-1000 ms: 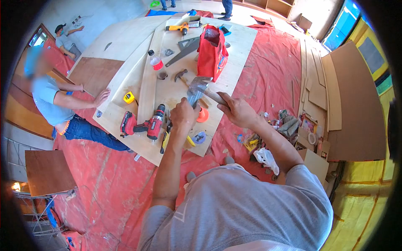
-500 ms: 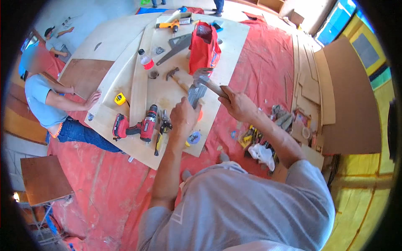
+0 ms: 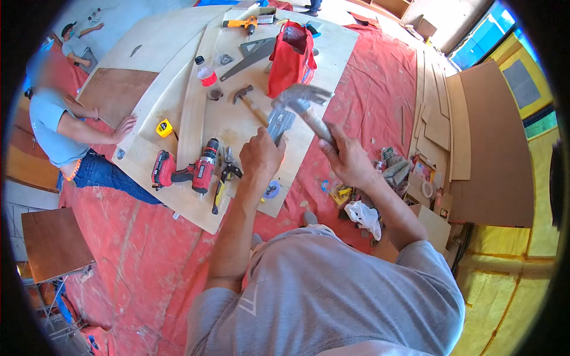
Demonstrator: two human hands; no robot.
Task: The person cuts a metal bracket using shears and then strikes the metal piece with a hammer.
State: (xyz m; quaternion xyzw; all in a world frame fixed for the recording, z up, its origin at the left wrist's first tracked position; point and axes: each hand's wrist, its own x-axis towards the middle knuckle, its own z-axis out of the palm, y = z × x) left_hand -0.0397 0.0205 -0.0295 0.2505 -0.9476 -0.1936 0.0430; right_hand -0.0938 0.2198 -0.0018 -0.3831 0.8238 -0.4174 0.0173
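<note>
My left hand [image 3: 261, 155] is closed round the lower end of a flat grey metal tool [image 3: 280, 123], which points up over the plywood table [image 3: 231, 127]. My right hand [image 3: 349, 159] grips the handle of a claw hammer [image 3: 316, 121]; its slightly blurred head is close to the top of the metal tool, and whether they touch is unclear. Another hammer [image 3: 254, 107] lies on the plywood behind my left hand. A red bag [image 3: 291, 59] stands just beyond the hammer head. Pliers [image 3: 229, 168] and a red drill [image 3: 205, 166] lie left of my left hand.
At the left a person [image 3: 53, 127] rests a hand on the table edge. A bottle [image 3: 206, 76], handsaw [image 3: 249, 59], yellow tape measure [image 3: 164, 127] and orange drill [image 3: 241, 24] are on the table. Boards [image 3: 493, 148] lean at the right; a white plastic bag [image 3: 363, 218] lies below.
The hammer in my right hand has turned, its head now higher and further right. My left hand still grips the metal tool. The whole view has shifted slightly.
</note>
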